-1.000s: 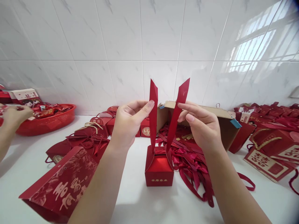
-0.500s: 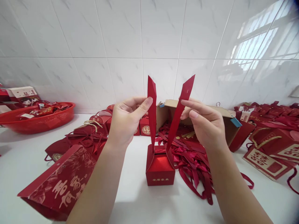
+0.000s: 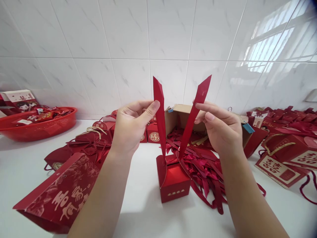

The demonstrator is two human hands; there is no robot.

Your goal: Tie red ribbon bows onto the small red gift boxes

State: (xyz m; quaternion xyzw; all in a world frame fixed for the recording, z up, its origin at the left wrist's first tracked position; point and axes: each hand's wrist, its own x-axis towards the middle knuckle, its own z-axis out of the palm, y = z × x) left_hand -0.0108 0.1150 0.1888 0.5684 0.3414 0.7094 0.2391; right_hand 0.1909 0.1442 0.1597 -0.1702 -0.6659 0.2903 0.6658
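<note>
A small red gift box point(image 3: 174, 185) with gold lettering on its front is in the middle, slightly tilted. From its top rise the two ends of a red ribbon point(image 3: 160, 122), spread in a V. My left hand point(image 3: 135, 127) pinches the left end between thumb and fingers. With its fingers closed on the right end, my right hand point(image 3: 221, 127) holds it out to the right. Behind the box a heap of loose red ribbons point(image 3: 205, 172) spills from an open cardboard box point(image 3: 184, 114).
On the left stand a red plastic basket point(image 3: 39, 127) of wrapped sweets and a large red printed carton point(image 3: 56, 198). Finished-looking red boxes point(image 3: 86, 145) crowd beyond my left arm. More red boxes point(image 3: 279, 172) are at the right. A tiled wall point(image 3: 128, 39) closes off the back.
The two ribbon ends have spread further apart, and my right hand has shifted slightly right. The gift box has moved a little right and nearer, turning and tilting.
</note>
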